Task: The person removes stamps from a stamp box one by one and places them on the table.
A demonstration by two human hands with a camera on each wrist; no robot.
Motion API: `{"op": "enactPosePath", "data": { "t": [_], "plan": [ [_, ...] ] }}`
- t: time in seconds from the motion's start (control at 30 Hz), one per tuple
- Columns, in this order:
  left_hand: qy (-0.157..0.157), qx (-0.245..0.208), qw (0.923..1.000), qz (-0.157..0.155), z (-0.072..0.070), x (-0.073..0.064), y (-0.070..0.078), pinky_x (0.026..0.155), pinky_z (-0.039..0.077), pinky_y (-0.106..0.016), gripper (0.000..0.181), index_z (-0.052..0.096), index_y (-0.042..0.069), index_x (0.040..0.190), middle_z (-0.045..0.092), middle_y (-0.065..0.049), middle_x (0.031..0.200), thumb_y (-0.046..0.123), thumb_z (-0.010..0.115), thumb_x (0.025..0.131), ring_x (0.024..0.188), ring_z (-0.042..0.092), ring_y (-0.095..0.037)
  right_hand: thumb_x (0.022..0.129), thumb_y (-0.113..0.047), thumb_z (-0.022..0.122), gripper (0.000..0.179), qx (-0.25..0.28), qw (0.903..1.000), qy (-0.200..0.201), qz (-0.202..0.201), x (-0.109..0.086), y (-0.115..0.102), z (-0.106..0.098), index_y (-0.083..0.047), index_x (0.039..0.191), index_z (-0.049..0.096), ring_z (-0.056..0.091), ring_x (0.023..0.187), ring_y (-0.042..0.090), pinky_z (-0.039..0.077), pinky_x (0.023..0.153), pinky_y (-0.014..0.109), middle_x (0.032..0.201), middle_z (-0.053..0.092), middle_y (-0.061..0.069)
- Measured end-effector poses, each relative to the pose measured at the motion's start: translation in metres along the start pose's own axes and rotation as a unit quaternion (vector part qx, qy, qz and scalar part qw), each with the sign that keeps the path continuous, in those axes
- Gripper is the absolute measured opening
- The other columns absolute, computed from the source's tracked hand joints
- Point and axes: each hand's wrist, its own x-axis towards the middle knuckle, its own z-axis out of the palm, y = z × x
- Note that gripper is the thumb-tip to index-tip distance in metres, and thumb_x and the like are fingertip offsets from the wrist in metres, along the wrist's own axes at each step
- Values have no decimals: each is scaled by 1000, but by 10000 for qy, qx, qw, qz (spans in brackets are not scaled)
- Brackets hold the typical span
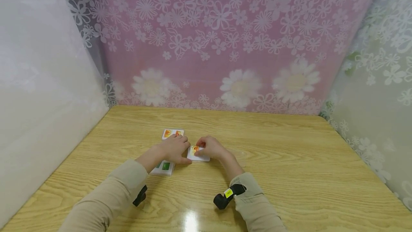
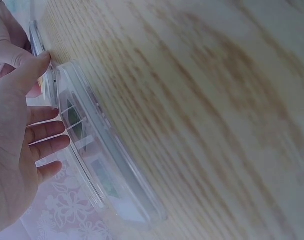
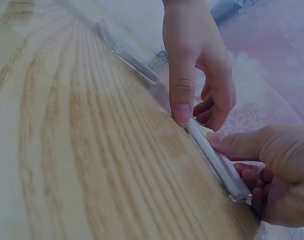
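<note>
A flat, clear-edged case (image 1: 201, 159) with a white face lies on the table, a small orange-and-yellow picture card (image 1: 194, 149) at its left end. My right hand (image 1: 211, 148) pinches that card between thumb and curled fingers; the thumb (image 3: 227, 142) lies over the yellow print. To its left my left hand (image 1: 173, 149) has its fingers loosely extended, with the thumb (image 2: 39, 62) at the case's edge. Under and beside the left hand lies a second clear case (image 1: 163, 170) with green pictures. How the fingertips meet the card is partly hidden.
Beyond my left hand lies another case or card (image 1: 168, 134) with orange pictures. Wood-grain table (image 1: 273, 146) spreads around the hands. A pink flowered curtain (image 1: 199, 46) hangs behind it, with pale curtains at both sides.
</note>
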Motion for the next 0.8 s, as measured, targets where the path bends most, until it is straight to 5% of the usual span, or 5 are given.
{"op": "enactPosePath", "data": {
  "t": [0.8],
  "plan": [
    [6, 41, 10000, 2, -1, 0, 0, 97, 36, -41, 67, 55, 9, 124, 53, -3, 118, 62, 53, 83, 112, 49, -20, 83, -7, 68, 6, 134, 9979, 635, -2, -3, 0, 5, -3, 85, 65, 50, 72, 14, 41, 64, 26, 76, 56, 1]
  ]
}}
